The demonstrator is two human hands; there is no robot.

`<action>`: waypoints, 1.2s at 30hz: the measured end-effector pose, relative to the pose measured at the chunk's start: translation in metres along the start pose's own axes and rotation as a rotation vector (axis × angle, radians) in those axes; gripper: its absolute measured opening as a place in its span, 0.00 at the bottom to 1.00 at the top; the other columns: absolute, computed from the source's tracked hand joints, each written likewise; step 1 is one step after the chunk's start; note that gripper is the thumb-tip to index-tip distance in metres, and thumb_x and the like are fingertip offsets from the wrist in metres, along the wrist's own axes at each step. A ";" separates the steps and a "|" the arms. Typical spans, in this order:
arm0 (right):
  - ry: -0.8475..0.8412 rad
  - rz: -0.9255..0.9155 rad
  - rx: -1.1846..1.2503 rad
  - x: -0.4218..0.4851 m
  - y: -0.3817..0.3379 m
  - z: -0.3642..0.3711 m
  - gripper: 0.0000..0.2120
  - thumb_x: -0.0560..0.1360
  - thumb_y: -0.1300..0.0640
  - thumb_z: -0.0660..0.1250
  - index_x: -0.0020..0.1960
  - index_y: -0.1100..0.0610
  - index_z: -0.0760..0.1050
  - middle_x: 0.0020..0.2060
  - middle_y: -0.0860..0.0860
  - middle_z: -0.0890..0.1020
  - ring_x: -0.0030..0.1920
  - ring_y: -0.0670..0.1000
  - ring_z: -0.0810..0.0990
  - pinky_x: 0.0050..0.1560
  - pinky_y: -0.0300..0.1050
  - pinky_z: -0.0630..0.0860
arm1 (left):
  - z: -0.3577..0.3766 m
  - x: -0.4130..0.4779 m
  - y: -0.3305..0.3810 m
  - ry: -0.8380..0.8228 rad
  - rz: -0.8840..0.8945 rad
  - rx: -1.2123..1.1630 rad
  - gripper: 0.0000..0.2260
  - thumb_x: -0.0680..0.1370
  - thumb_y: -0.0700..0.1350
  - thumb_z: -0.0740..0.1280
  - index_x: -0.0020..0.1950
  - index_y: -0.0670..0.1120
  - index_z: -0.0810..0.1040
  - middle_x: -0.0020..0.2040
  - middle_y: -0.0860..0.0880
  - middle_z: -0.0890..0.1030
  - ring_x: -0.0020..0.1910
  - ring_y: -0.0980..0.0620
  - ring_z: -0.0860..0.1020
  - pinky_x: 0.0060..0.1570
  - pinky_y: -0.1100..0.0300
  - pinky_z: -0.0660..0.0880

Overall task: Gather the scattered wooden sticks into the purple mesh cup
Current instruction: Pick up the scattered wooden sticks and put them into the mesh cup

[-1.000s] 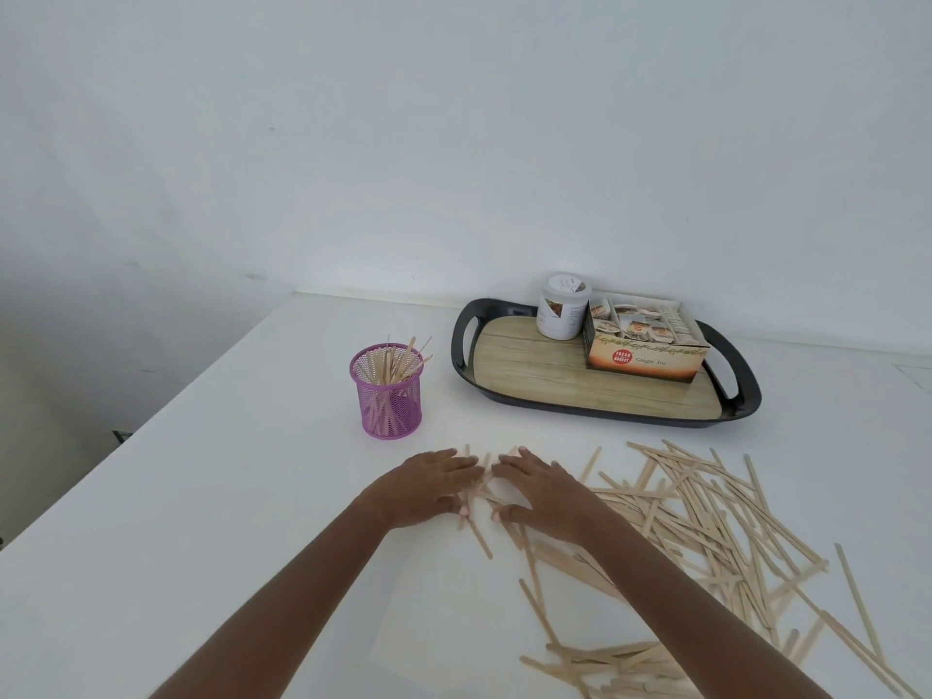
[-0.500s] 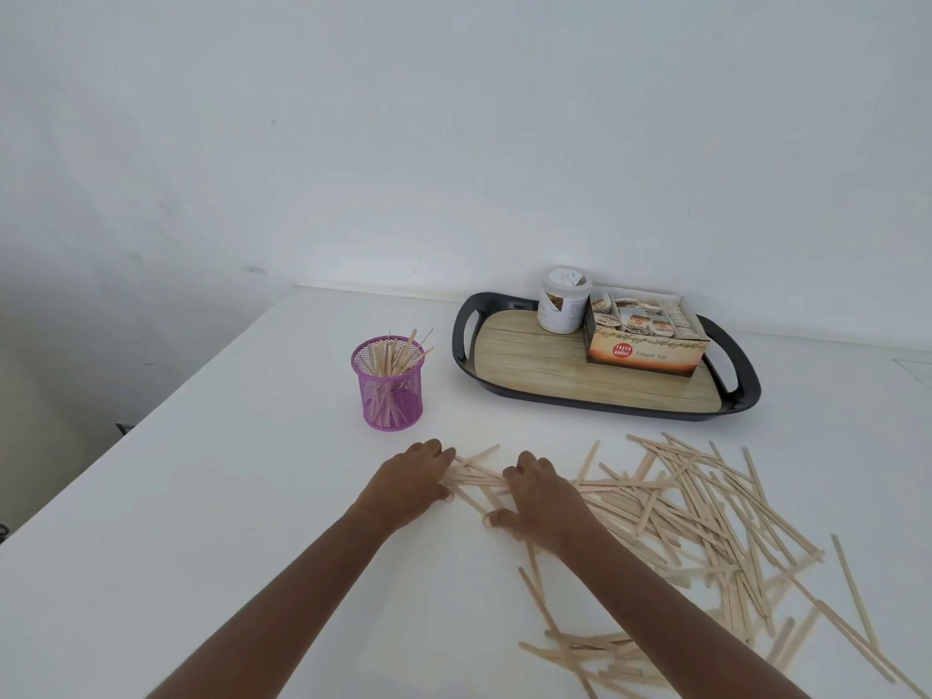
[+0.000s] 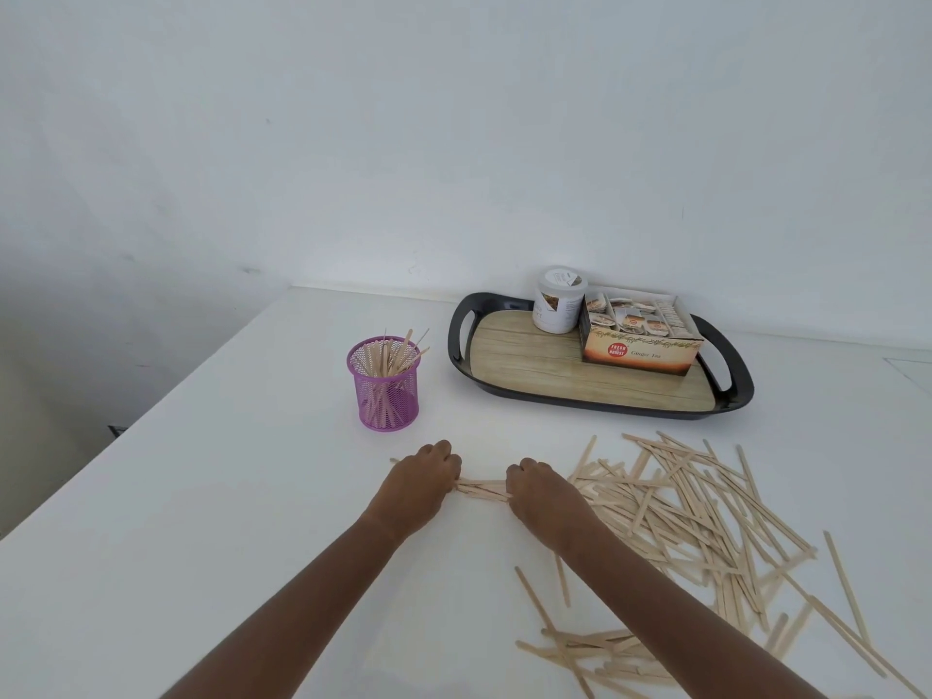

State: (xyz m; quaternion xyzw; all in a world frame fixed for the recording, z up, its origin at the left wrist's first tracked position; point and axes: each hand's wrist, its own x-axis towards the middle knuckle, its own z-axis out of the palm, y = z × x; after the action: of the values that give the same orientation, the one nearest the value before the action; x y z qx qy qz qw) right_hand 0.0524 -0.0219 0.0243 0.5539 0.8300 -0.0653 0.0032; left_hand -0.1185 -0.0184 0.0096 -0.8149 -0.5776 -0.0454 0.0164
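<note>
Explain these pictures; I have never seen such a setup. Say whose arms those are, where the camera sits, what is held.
No machine: a person works bare-handed, and a camera worn on their head looks down, so the arms enter from below. On the white table stand a purple mesh cup holding some sticks and a black tray with a tea box and a white jar. Loose wooden sticks lie scattered at right. The left hand and right hand grip the ends of a small bundle of sticks.
</note>
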 end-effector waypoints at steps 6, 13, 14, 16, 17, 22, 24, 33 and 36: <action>0.014 -0.038 0.029 -0.001 0.005 0.002 0.15 0.76 0.70 0.55 0.59 0.61 0.71 0.56 0.59 0.75 0.57 0.56 0.73 0.56 0.47 0.73 | 0.001 0.003 -0.002 -0.004 0.038 -0.020 0.11 0.80 0.38 0.55 0.60 0.43 0.72 0.59 0.45 0.75 0.56 0.49 0.73 0.51 0.56 0.73; 0.067 -0.049 0.111 -0.004 0.010 -0.003 0.13 0.77 0.65 0.54 0.54 0.63 0.77 0.50 0.59 0.76 0.53 0.55 0.74 0.49 0.43 0.70 | 0.001 0.000 -0.007 0.060 0.048 -0.077 0.13 0.80 0.36 0.55 0.60 0.44 0.74 0.57 0.46 0.74 0.55 0.50 0.73 0.48 0.58 0.72; 0.077 -0.047 0.133 -0.005 0.011 -0.005 0.13 0.78 0.63 0.55 0.53 0.63 0.77 0.48 0.59 0.75 0.53 0.55 0.74 0.48 0.42 0.69 | 0.000 0.000 -0.008 0.077 0.036 -0.095 0.13 0.79 0.35 0.56 0.58 0.44 0.75 0.56 0.46 0.74 0.54 0.50 0.73 0.47 0.57 0.72; 0.108 -0.042 0.175 -0.005 0.011 -0.009 0.12 0.78 0.63 0.56 0.52 0.63 0.78 0.44 0.57 0.74 0.51 0.55 0.75 0.44 0.39 0.66 | -0.005 0.000 -0.011 0.122 0.016 -0.138 0.12 0.79 0.35 0.56 0.57 0.43 0.76 0.54 0.46 0.75 0.52 0.49 0.74 0.46 0.57 0.73; 0.126 -0.037 0.195 -0.005 0.012 -0.011 0.12 0.78 0.63 0.56 0.51 0.63 0.78 0.42 0.56 0.73 0.50 0.55 0.75 0.44 0.39 0.66 | -0.008 0.001 -0.013 0.146 0.012 -0.160 0.11 0.79 0.36 0.57 0.56 0.42 0.77 0.54 0.46 0.75 0.52 0.49 0.74 0.46 0.57 0.73; 0.217 0.011 0.289 -0.002 0.016 -0.028 0.12 0.77 0.64 0.56 0.48 0.62 0.78 0.43 0.57 0.80 0.44 0.54 0.78 0.40 0.39 0.67 | -0.026 0.005 -0.024 0.313 -0.058 -0.323 0.09 0.79 0.39 0.60 0.53 0.39 0.79 0.51 0.44 0.78 0.50 0.49 0.76 0.41 0.62 0.69; 0.260 0.015 0.356 -0.001 0.017 -0.035 0.11 0.77 0.65 0.57 0.48 0.63 0.79 0.44 0.57 0.82 0.45 0.55 0.79 0.44 0.42 0.71 | -0.035 0.006 -0.027 0.373 -0.131 -0.463 0.07 0.78 0.38 0.61 0.51 0.38 0.79 0.49 0.44 0.79 0.47 0.50 0.76 0.41 0.64 0.69; 0.409 0.104 1.045 0.016 -0.006 -0.058 0.08 0.76 0.65 0.62 0.47 0.64 0.80 0.38 0.54 0.82 0.38 0.45 0.79 0.37 0.23 0.71 | -0.068 0.016 -0.034 0.551 -0.367 -1.141 0.07 0.76 0.29 0.60 0.44 0.39 0.74 0.42 0.42 0.81 0.33 0.63 0.79 0.38 0.78 0.72; 0.425 0.091 1.323 0.026 -0.019 -0.063 0.09 0.76 0.67 0.60 0.50 0.67 0.78 0.36 0.52 0.81 0.37 0.45 0.79 0.34 0.24 0.71 | -0.079 0.022 -0.043 0.605 -0.365 -1.248 0.07 0.76 0.29 0.61 0.47 0.38 0.75 0.45 0.40 0.81 0.34 0.64 0.80 0.48 0.65 0.76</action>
State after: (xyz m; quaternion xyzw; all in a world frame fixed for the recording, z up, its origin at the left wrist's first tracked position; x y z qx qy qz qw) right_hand 0.0297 0.0016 0.0869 0.4745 0.5744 -0.4475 -0.4947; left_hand -0.1558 0.0103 0.0891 -0.5144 -0.5412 -0.5931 -0.3012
